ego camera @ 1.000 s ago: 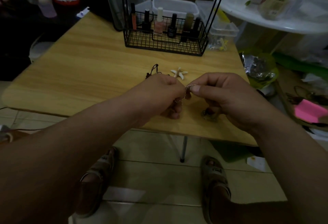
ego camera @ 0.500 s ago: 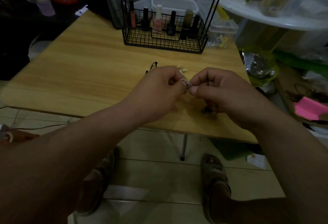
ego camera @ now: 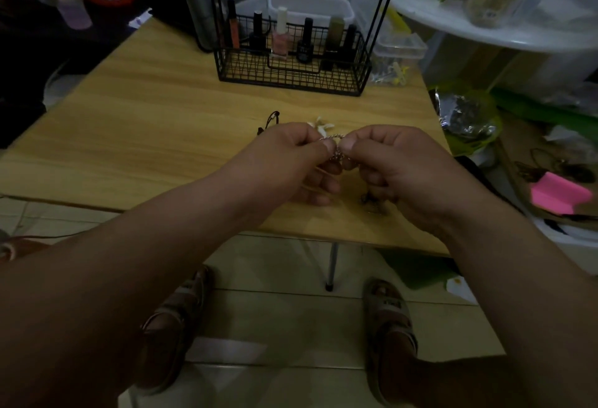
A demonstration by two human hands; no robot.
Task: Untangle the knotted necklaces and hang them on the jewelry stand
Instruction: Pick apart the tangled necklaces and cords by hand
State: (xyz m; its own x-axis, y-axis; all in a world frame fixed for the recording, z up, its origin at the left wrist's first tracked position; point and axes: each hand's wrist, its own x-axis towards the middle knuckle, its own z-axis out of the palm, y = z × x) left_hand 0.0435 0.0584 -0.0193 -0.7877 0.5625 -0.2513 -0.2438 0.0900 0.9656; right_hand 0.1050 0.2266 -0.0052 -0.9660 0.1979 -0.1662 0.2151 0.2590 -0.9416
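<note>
A dim room is shown, with a light wooden table [ego camera: 155, 135] filling the middle of the view above a tiled floor. Both hands are held together just over the table's near part. The left hand [ego camera: 291, 156] is closed, with thumb and forefinger pinched on a fine silver chain [ego camera: 333, 138]. The right hand [ego camera: 401, 165] is closed likewise and pinched on the same chain, just at 3 o'clock of the left fingertips. A short arc of chain is stretched between the two pinches, and a small tangle of links [ego camera: 338, 156] is seen just at 6 o'clock of that arc, between the thumbs. The lower fingers of both hands are curled under, and the rest of the chain's run is hidden by them. At 12 o'clock of the left hand a pale starfish pendant [ego camera: 321, 126] is half covered by the knuckles, and a black cord [ego camera: 272, 118] is laid at 11 o'clock. A dark pendant [ego camera: 372, 206] is partly covered by the right hand; its shape cannot be made out. Farther off at 12 o'clock a black wire stand [ego camera: 291, 76] is set on the table, with nail polish bottles [ego camera: 280, 37] kept in its basket. Its thin uprights are cut off by the top edge.
</note>
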